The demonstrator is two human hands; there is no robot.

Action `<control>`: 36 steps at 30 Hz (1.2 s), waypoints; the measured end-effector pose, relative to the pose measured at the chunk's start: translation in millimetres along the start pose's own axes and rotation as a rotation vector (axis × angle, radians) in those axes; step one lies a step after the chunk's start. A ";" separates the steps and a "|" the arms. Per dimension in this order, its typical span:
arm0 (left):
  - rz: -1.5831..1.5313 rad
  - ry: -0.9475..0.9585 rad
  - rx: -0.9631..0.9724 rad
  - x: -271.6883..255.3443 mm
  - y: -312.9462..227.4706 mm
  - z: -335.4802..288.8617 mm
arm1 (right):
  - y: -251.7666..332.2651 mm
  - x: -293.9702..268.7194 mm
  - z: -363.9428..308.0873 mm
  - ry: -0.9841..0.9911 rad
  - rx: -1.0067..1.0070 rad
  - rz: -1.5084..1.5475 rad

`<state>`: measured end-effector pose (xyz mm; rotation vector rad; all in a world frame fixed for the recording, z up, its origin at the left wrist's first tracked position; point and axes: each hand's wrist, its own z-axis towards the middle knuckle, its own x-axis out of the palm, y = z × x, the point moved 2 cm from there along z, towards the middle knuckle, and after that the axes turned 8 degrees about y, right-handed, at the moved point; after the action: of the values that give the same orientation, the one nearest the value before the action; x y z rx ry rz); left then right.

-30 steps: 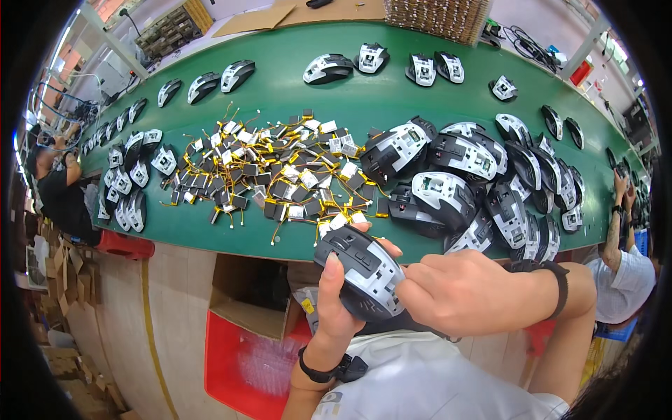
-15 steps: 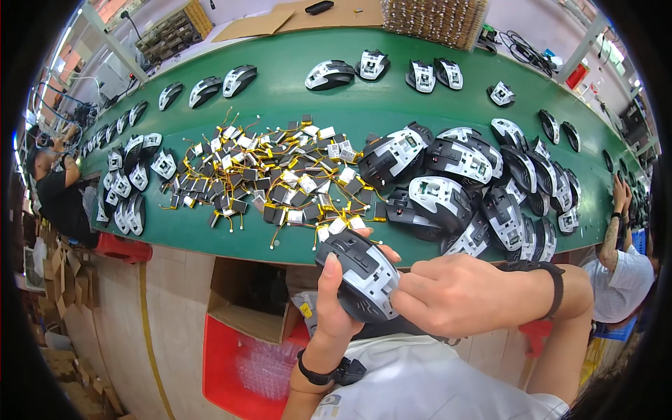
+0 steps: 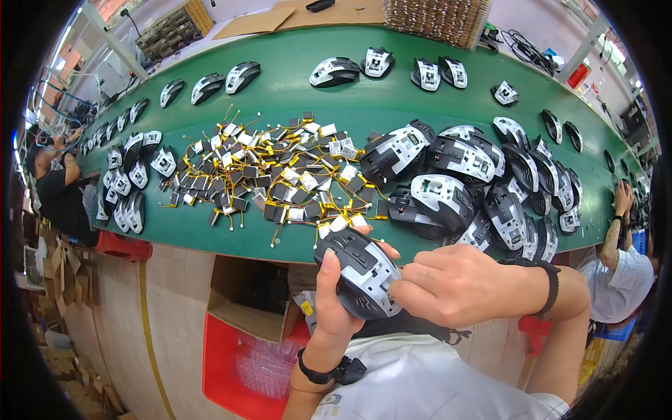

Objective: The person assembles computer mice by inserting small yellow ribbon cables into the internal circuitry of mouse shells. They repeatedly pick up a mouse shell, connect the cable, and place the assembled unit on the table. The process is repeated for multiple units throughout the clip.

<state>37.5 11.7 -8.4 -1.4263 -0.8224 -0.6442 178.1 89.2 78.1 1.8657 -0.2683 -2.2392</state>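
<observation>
A black and silver computer mouse point(image 3: 358, 264) with open slots in its silver part is held up in front of the table's near edge. My left hand point(image 3: 332, 299) is wrapped round it, thumb on the near side and fingertips showing beyond it. My right hand point(image 3: 448, 285) has curled fingers pinched together against the mouse's right edge; anything small between them is hidden. Just beyond the mouse lies a heap of small battery packs point(image 3: 287, 176) with wires and yellow tape. To its right a pile of similar mice point(image 3: 465, 162) is stacked.
A spaced row of mice point(image 3: 334, 72) runs along the far side of the green table point(image 3: 280, 91); another cluster point(image 3: 129, 178) lies at left. Below the edge are a cardboard box point(image 3: 245, 315) and a red bin point(image 3: 218, 374). Other people sit at both sides.
The far row of mice has slid slightly to the right. My right hand has shifted a little upward at the mouse's edge; my left hand keeps its hold.
</observation>
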 end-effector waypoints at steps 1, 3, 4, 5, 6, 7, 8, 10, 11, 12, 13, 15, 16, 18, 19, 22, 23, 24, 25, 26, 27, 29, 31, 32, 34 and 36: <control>-0.011 0.006 -0.003 0.6 0.2 0.0 | 0.6 0.0 -0.4 -0.002 0.005 -0.001; -0.027 -0.004 -0.014 0.0 1.7 0.4 | 1.5 0.1 -0.8 0.004 0.017 -0.010; -0.035 -0.008 -0.016 -0.3 2.0 1.0 | 1.6 -0.5 -0.1 0.008 0.020 -0.016; -0.022 -0.001 -0.013 -0.4 2.1 1.6 | 1.9 -1.5 0.4 0.006 0.014 -0.028; -0.009 0.007 -0.010 -0.5 2.3 2.1 | 2.3 -2.7 0.9 0.003 0.008 -0.039; 0.004 0.011 -0.011 -1.0 3.0 1.5 | 3.3 -2.8 0.7 0.001 0.004 -0.046; -0.014 0.005 -0.016 -1.3 3.0 1.2 | 3.7 -3.8 0.6 0.007 0.002 -0.046; -0.052 -0.006 -0.024 -1.2 1.8 1.8 | 2.9 -7.1 0.8 0.022 -0.003 -0.049; -0.055 0.002 -0.018 -0.7 1.6 2.0 | 3.0 -7.3 0.7 0.018 -0.004 -0.049; -0.058 0.009 -0.013 -0.1 1.5 2.0 | 3.2 -7.1 0.5 0.013 -0.005 -0.048; -0.059 0.017 -0.008 0.0 1.4 1.3 | 4.0 -6.4 0.3 0.007 -0.005 -0.047; -0.035 -0.020 -0.034 0.1 2.7 1.2 | 4.5 -5.8 0.5 0.023 0.007 -0.048; -0.023 -0.038 -0.046 0.5 3.0 1.8 | 4.2 -6.3 0.5 0.032 0.012 -0.050; -0.018 -0.027 -0.041 -0.3 3.3 1.8 | 3.7 -6.1 0.0 0.040 0.021 -0.036; -0.015 -0.025 -0.039 -1.1 3.4 0.8 | 4.1 -5.0 -0.1 0.044 0.025 -0.026; -0.020 -0.039 -0.049 2.4 0.9 1.3 | 5.4 -4.3 -0.2 0.038 0.050 -0.029; -0.031 -0.047 -0.047 2.6 1.2 1.5 | 5.6 -3.4 -1.0 0.011 0.068 -0.022; -0.041 -0.055 -0.044 3.0 1.8 1.5 | 6.0 -0.7 -2.3 -0.016 0.085 -0.015; -0.052 -0.063 -0.042 3.1 2.4 1.5 | 6.4 2.3 -3.4 -0.043 0.103 -0.007; -0.050 -0.072 -0.038 4.1 2.5 2.2 | 6.6 5.2 -4.7 -0.044 0.113 -0.022; -0.049 -0.080 -0.034 5.7 2.4 3.5 | 6.7 8.0 -6.0 -0.046 0.124 -0.036; -0.052 -0.081 -0.031 5.8 2.5 4.0 | 9.4 10.0 -6.9 -0.063 0.132 -0.071; -0.063 -0.068 -0.034 3.0 3.0 4.0 | 11.8 10.6 -5.8 -0.095 0.125 -0.111; -0.064 -0.082 -0.038 2.8 3.0 4.1 | 10.1 9.7 -5.8 -0.086 0.106 -0.079; -0.067 -0.110 -0.050 2.4 3.4 4.2 | 5.6 6.9 -6.5 -0.069 0.070 -0.015; -0.082 -0.071 -0.063 -1.1 -0.3 4.9 | 6.0 10.3 -8.5 -0.101 0.078 -0.030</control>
<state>36.0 16.4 -9.2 -1.4854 -0.9271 -0.6903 184.9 80.5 68.4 1.8082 -0.3508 -2.3791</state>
